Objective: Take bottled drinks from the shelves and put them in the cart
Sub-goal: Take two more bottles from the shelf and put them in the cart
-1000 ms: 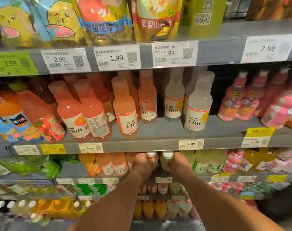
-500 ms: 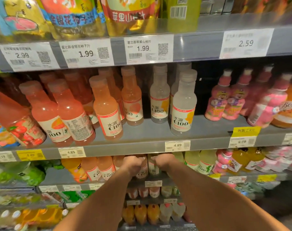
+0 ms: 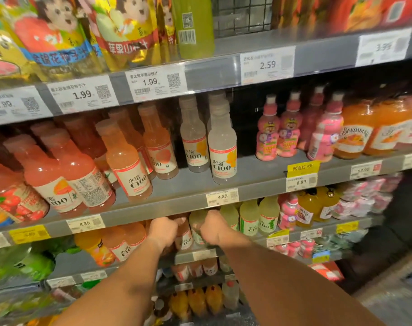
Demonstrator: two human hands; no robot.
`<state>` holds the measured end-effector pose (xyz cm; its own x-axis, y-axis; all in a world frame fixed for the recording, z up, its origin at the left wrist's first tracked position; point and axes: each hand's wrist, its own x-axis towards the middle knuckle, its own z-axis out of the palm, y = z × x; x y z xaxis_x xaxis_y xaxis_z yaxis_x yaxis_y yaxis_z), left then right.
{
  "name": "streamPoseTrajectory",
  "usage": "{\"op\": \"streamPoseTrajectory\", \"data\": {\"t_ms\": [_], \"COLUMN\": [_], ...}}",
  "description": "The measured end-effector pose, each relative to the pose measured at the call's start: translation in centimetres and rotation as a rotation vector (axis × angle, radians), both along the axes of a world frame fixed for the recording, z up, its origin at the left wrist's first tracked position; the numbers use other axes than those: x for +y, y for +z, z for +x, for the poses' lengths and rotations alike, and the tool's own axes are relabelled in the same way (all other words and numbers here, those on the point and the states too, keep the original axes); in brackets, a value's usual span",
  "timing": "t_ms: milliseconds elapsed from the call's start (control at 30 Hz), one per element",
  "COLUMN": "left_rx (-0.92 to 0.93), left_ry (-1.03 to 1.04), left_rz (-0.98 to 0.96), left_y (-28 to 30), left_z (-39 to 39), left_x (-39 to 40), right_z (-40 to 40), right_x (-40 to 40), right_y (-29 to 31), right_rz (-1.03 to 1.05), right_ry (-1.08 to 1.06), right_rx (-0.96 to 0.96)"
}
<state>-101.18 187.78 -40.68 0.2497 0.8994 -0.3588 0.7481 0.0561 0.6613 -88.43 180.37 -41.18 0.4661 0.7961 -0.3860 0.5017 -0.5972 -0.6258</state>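
Observation:
Both my arms reach into the third shelf (image 3: 134, 263) down. My left hand (image 3: 164, 231) grips a peach-coloured C100 bottle (image 3: 185, 236) that stands on that shelf. Beside it, my right hand (image 3: 212, 228) grips a pale green C100 bottle (image 3: 196, 225). The two bottles stand side by side, and their tops are hidden behind the shelf edge above. The cart is not in view.
More C100 bottles fill the shelf above: orange ones (image 3: 127, 161) and clear ones (image 3: 222, 149). Pale green bottles (image 3: 248, 217) stand right of my hands, orange ones (image 3: 120, 243) to the left. Pink character bottles (image 3: 268, 135) and juice pouches (image 3: 59, 34) sit higher up.
The view has swung left and tilted, so the shelves slope. Both hands stay on the same two bottles on the third shelf, and the bottles have not visibly left it.

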Motion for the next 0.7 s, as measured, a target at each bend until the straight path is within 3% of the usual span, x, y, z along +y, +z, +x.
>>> {"op": "streamPoseTrajectory", "data": {"t_ms": [67, 233, 433, 567, 700], "left_rx": [-0.122, -0.174, -0.158, -0.117, -0.066], "left_ry": [0.05, -0.065, -0.117, -0.06, 0.004], "left_rz": [0.004, 0.078, 0.149, 0.216, 0.258], "left_y": [0.0, 0.6, 3.2, 5.0, 6.9], "left_z": [-0.9, -4.0, -12.7, -21.6, -30.7], "left_x": [-1.1, -3.8, -6.9, -7.8, -8.6], "right_z": [-0.8, -2.8, -9.8, -18.0, -26.3], "right_x": [-1.8, -6.1, -9.4, -11.1, -11.4], "right_y": [0.6, 2.8, 5.7, 7.9, 9.6], "right_rz": [0.078, 0.147, 0.138, 0.119, 0.145], "right_ry": [-0.085, -0.078, -0.071, 0.065, 0.232], "right_rx": [0.072, 0.047, -0.114, -0.298, -0.365]}}
